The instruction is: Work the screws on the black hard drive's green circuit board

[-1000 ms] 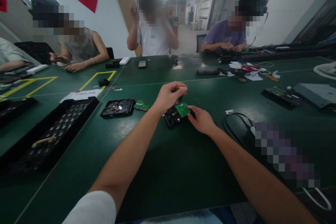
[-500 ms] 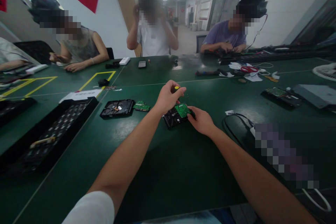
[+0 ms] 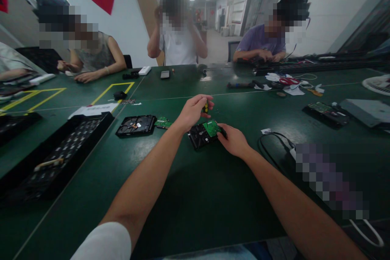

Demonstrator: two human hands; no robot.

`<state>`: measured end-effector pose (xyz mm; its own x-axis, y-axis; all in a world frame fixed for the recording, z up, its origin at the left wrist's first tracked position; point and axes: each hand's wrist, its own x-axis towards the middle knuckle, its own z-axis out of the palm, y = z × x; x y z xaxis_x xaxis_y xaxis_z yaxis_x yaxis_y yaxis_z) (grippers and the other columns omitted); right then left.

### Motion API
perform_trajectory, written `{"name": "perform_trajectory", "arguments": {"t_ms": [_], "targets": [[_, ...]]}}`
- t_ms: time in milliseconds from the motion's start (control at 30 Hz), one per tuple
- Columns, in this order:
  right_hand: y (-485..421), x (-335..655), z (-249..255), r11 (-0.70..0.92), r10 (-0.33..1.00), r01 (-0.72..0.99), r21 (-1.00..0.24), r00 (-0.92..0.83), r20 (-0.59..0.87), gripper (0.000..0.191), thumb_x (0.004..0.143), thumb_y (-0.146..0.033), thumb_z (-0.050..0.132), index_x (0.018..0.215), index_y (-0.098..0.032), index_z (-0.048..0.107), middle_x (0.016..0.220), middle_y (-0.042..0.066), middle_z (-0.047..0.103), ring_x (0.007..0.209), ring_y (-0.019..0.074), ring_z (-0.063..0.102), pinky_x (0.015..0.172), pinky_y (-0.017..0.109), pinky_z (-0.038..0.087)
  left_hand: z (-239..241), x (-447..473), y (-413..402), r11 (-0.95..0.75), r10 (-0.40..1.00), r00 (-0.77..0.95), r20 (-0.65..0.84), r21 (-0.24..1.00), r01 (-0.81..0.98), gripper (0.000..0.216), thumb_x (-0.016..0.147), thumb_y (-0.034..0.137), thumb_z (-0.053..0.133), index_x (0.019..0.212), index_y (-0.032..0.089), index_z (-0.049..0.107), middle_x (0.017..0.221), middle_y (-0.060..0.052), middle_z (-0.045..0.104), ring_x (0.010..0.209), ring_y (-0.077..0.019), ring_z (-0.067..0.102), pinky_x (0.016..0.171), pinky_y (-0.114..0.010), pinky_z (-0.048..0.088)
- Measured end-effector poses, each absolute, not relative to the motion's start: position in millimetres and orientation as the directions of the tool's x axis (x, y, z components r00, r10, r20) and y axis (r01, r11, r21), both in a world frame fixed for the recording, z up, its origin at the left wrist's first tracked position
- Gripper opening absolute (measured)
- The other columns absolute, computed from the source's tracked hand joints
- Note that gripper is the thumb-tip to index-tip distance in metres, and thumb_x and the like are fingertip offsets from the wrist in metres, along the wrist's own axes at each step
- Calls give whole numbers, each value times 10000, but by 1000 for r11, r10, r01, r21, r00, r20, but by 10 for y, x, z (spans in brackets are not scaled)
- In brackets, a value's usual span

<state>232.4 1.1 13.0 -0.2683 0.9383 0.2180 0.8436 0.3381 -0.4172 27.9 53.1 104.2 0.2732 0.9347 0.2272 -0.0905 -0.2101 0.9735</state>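
Observation:
A black hard drive (image 3: pixel 198 136) lies on the green table in front of me, with a green circuit board (image 3: pixel 211 127) over its right part. My left hand (image 3: pixel 195 109) is above the drive's far side, fingers closed around a small screwdriver with a yellow and black handle (image 3: pixel 206 107); its tip is hidden. My right hand (image 3: pixel 233 140) grips the drive's right end, the thumb at the board's edge. Its other fingers are mostly out of sight. Left of my hands, another hard drive (image 3: pixel 135 125) rests beside a loose green circuit board (image 3: pixel 163 122).
On the left stands a long black tray (image 3: pixel 100 130). At the right are a cable (image 3: pixel 276 133), another drive with an exposed board (image 3: pixel 326 113) and a grey box (image 3: pixel 367 110). Across the table, several people sit near scattered papers (image 3: pixel 292 88) and small parts.
My left hand has shifted slightly up and left, and the screwdriver's handle shows more, its fingers having changed position around it. My right hand and the drive stay nearly still.

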Motion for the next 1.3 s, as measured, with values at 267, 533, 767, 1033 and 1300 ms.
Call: {"name": "perform_trajectory", "arguments": {"t_ms": [267,533,767,1033,1300], "targets": [[-18,2319,166,331,942,829,-451,-263,209,433,1017,-325,547,1440,-238,584,1309,86,709,1043,245,685,846,340,499,992,253,549,-382,912,213,352,916,124,369,811,486,814,876,172,632,759,-22,639,656,-116,591,542,-217,514],[-9,2332,155,340,938,834,-434,-271,215,431,1030,-341,526,1439,-221,580,1281,98,717,1023,243,686,844,339,492,1005,249,541,-389,903,250,350,912,128,339,850,484,777,908,177,645,774,-19,624,676,-116,579,543,-208,497],[5,2338,119,345,935,842,-415,-273,225,436,1030,-353,526,1437,-205,576,1287,106,716,1030,248,692,864,342,500,1048,263,501,-261,895,359,265,963,-58,277,931,377,678,1129,190,631,999,-79,705,888,-161,665,615,-223,560],[16,2341,105,335,939,842,-422,-262,223,428,1024,-346,532,1429,-218,584,1379,102,678,1074,256,685,944,374,506,1048,276,523,-220,909,332,253,966,-133,219,927,364,664,1051,193,724,1094,-90,692,982,-179,656,688,-255,606],[9,2327,129,360,930,826,-433,-285,230,420,1025,-331,533,1427,-221,585,1341,96,696,1071,248,687,894,344,507,1022,234,555,-334,890,324,320,942,-14,300,936,441,672,1063,182,755,944,-59,669,818,-137,619,632,-221,573]]}}
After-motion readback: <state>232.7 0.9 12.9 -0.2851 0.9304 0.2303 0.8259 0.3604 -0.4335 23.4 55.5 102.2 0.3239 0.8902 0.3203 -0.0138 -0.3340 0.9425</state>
